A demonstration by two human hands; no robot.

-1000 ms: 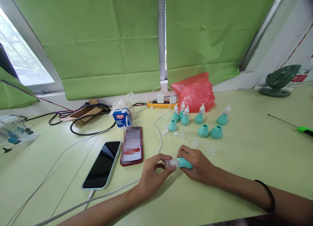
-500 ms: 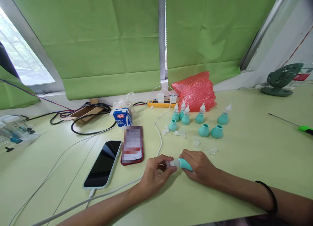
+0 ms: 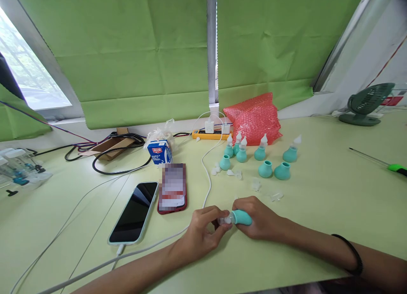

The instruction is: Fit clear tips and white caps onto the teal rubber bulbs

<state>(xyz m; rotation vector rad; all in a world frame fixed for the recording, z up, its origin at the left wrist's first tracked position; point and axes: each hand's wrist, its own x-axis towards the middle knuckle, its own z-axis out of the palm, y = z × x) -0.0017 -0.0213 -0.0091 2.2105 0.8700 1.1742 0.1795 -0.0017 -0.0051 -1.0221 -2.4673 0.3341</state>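
Observation:
My right hand [image 3: 259, 222] is wrapped round a teal rubber bulb [image 3: 243, 217] lying low over the table. My left hand [image 3: 202, 232] pinches the clear plastic tip [image 3: 224, 220] at the bulb's left end. Behind my hands stand several more teal bulbs [image 3: 264, 169], some fitted with clear tips [image 3: 263, 139], some bare. Loose clear tips [image 3: 255, 185] lie scattered on the table between them and my hands.
Two phones [image 3: 135, 212] lie left of my hands, one on a white cable [image 3: 206, 175]. A milk carton [image 3: 159, 152], a red bubble-wrap bag [image 3: 254, 118], a yellow power strip [image 3: 208, 135], a green fan [image 3: 365, 104] and a green-handled screwdriver [image 3: 396, 168] lie around.
Both hands, with the bulb and tip between them, have drifted slightly nearer to me and to the right. The grip looks the same.

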